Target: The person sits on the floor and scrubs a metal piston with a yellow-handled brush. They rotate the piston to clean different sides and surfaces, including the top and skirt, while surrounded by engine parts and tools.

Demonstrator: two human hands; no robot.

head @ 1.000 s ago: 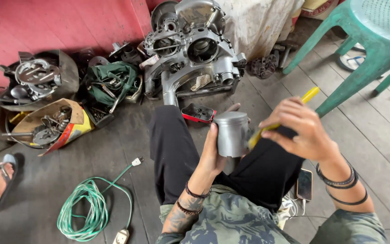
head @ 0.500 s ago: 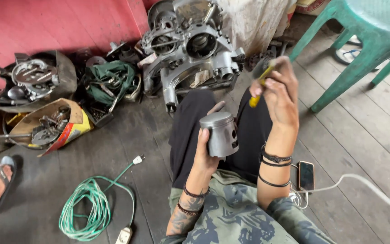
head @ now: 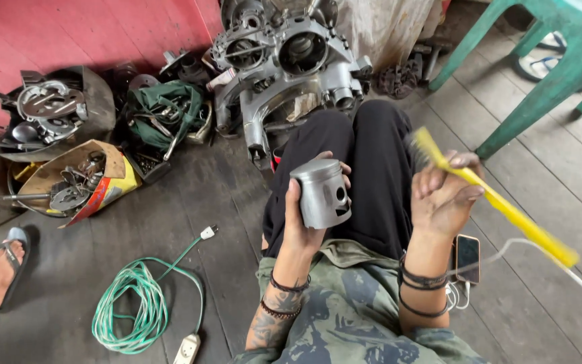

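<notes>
Gripping a grey piston (head: 321, 193), the left hand (head: 302, 226) held it upright; the right hand (head: 443, 200) clasped a yellow brush (head: 500, 202) clear of it, brushing seemingly unfinished.

One piston (head: 320, 193), one brush (head: 493, 199), one phone (head: 467, 257).
</notes>
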